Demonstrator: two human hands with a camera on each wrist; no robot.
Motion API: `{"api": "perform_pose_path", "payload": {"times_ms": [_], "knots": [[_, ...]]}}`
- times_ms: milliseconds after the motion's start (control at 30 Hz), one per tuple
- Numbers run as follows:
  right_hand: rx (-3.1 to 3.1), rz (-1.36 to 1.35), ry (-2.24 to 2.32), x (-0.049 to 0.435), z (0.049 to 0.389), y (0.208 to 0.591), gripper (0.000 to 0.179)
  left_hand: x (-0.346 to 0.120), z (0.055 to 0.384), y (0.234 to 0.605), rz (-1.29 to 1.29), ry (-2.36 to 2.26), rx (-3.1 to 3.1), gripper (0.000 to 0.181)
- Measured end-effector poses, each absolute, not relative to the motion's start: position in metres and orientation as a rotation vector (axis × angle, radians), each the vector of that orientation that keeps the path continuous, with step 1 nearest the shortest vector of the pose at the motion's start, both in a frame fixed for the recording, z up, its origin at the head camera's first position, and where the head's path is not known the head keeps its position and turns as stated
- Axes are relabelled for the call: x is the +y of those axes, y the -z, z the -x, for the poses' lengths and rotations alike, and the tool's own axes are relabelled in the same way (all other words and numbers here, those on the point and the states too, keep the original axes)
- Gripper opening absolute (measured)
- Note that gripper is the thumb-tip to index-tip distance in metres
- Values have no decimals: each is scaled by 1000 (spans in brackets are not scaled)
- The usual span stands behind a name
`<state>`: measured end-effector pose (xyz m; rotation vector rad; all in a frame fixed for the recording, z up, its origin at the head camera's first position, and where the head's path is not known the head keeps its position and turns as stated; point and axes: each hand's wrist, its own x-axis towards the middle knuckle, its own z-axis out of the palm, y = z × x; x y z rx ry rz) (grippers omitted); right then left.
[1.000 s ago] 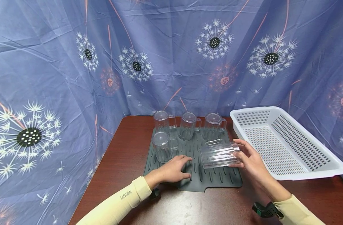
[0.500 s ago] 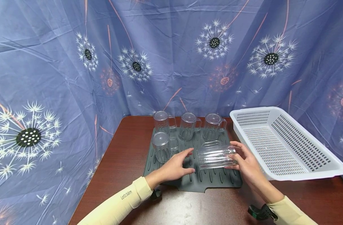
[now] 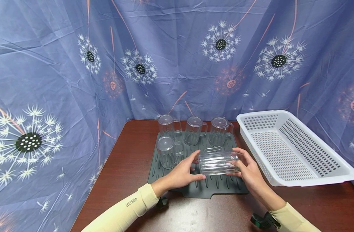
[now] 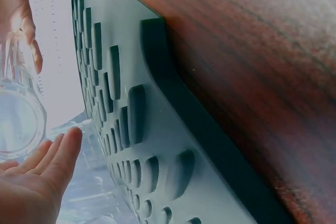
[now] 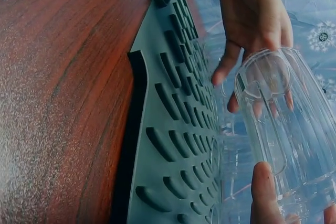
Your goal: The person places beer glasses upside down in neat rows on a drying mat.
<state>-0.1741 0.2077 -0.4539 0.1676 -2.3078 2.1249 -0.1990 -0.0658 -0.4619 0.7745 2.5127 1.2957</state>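
A clear ribbed mug (image 3: 216, 163) lies sideways in the air over the dark drying mat (image 3: 194, 190), its handle toward the back. My right hand (image 3: 250, 172) grips the mug's right end between thumb and fingers. At its left end is my left hand (image 3: 180, 174), thumb and fingers spread around the round end. In the left wrist view, those fingers are extended right beside the mug (image 4: 22, 121). The right wrist view shows the mug (image 5: 296, 114) between both hands. Nearest to the left hand on the mat, another mug (image 3: 166, 154) stands upside down.
Three more clear mugs, among them the middle mug (image 3: 193, 131), stand upside down along the mat's back edge, handles to the right. A white slotted basket (image 3: 319, 185) sits at the right on the brown table (image 3: 113, 167). A blue dandelion-print cloth (image 3: 177, 64) hangs behind.
My right hand has carried the mug a little to the left. My left hand has spread its fingers and moved right, up to the mug's left end.
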Motion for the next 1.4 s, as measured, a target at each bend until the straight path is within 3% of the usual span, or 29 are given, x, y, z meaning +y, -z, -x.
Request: {"api": "perform_pose_path", "payload": {"times_ms": [833,1400], "knots": [[-2243,-247,-2319,211,177,463,37,-58,200,448,-771,-1495,2535,71],[-2494,-281,-2163,220,183,470,46,-58,206,427,-797,-1190,2792,71]]}}
